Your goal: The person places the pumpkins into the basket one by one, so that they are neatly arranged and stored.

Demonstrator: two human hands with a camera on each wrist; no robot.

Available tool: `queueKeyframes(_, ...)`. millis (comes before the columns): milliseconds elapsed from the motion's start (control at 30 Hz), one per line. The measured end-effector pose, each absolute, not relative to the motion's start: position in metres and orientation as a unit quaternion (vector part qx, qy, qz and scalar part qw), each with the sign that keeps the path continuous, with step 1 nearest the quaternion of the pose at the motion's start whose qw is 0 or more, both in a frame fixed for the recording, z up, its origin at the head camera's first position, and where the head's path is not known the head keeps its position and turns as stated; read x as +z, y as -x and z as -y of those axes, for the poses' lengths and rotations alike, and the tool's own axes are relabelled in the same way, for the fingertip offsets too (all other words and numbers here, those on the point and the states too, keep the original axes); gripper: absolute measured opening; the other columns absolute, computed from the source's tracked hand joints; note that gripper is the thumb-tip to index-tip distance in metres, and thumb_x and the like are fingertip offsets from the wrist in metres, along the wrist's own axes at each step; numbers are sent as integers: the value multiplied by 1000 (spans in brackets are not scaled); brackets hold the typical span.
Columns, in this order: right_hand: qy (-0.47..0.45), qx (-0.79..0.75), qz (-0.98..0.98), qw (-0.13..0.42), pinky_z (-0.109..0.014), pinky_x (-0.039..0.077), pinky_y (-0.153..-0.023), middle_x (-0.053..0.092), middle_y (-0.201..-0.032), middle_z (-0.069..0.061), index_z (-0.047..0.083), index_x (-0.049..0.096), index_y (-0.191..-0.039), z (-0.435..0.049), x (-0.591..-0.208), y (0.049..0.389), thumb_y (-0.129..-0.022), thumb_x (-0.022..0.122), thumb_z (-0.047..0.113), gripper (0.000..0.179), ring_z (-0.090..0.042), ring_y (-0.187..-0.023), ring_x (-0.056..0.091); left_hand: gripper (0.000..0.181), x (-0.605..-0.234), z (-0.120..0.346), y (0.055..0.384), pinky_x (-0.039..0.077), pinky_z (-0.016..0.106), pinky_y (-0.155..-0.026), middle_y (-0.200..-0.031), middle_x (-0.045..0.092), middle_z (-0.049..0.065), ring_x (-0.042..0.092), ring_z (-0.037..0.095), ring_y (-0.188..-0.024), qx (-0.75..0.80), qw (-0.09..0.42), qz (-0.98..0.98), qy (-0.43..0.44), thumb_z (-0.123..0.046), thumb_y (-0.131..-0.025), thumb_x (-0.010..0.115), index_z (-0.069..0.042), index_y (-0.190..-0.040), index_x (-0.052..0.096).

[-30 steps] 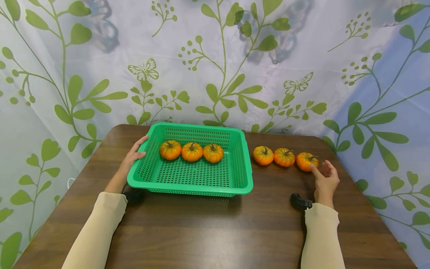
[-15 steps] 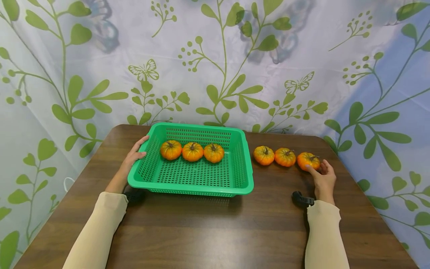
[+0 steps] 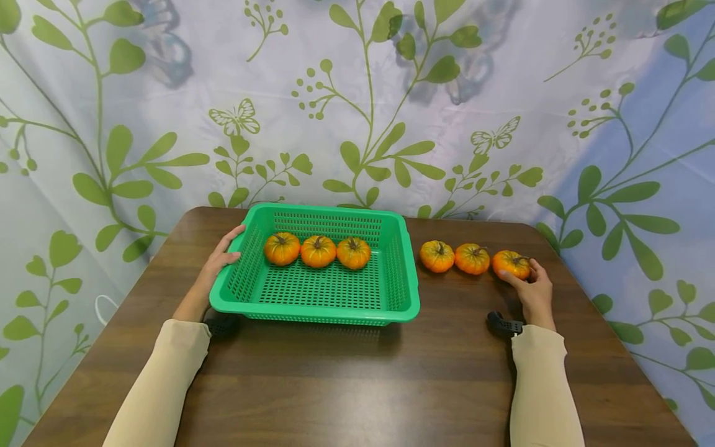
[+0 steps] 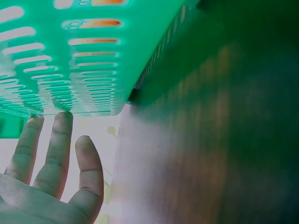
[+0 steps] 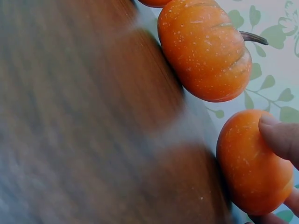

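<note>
Head view: at the right of the frame, the right hand (image 3: pixel 537 297) is gripping the end pumpkin (image 3: pixel 509 264), seemingly on the table (image 3: pixel 357 379); at left, the left hand (image 3: pixel 216 266) is resting fairly straight fingers against the basket (image 3: pixel 313 311). The pumpkin is looking stiff, probably light, perhaps slippery — its broad sides are offering better hold than the stem (image 3: pixel 521 257). The next pumpkin (image 3: pixel 472 259) is crowding it centreward; room is opening lower centre, the table's edge slanting past at right.

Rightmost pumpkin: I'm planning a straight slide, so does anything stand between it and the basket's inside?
Yes: two other pumpkins sit in a row between the rightmost pumpkin, held by the right hand, and the green basket, whose right wall also stands in the way.
</note>
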State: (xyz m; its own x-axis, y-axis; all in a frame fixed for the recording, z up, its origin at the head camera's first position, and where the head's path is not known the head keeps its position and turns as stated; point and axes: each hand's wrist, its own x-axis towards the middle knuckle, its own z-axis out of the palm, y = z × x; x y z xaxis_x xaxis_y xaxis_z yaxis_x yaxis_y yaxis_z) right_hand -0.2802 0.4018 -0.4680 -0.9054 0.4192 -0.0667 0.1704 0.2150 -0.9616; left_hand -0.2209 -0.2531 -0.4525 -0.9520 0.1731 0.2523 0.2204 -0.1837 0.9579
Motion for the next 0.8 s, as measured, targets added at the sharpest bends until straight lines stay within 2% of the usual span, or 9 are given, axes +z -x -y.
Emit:
queueKeyframes(167,194,599,768,117,-35,23,-129,27,-174,-23,5,21,-173,-402,-470,281,-100,76,7,91,-32,-159,29,59,-453,253,223,49,21,-96,-151,37,-1,53,6,-126,-749,25,641,167,-6,-107,37,-32,-158,46)
queueKeyframes(267,200,608,758,127,-33,24,-129,28,-174,-22,5,22,-172,-403,-472,280,-99,76,3,91,-30,-158,30,58,-453,252,225,50,20,-95,-148,42,-4,55,5,-124,-753,26,636,166,-5,-105,39,-37,-151,51)
queueKeyframes(467,209,631,734,139,-29,26,-127,27,-175,-20,7,24,-172,-405,-472,280,-99,76,3,90,-26,-157,30,61,-453,249,227,48,18,-96,-141,54,-15,57,3,-122,-760,43,628,164,1,-102,41,-37,-146,59)
queueKeyframes(533,209,641,725,142,-27,26,-127,27,-175,-19,7,24,-172,-405,-472,280,-99,76,3,90,-24,-157,30,61,-453,249,227,47,18,-97,-141,53,-16,56,2,-124,-756,46,631,167,1,-103,41,-37,-147,58)
queueKeyframes(667,207,658,709,148,-24,28,-124,27,-175,-17,10,25,-173,-405,-471,278,-100,75,4,89,-22,-156,32,61,-452,249,226,48,19,-97,-144,47,-10,56,2,-125,-757,39,631,162,0,-103,40,-38,-147,58)
queueKeyframes(800,203,665,704,146,-23,31,-123,27,-176,-16,13,25,-173,-404,-468,277,-101,74,5,87,-22,-152,36,63,-452,252,228,50,18,-92,-141,53,-13,58,3,-120,-762,36,623,174,2,-101,38,-41,-142,61)
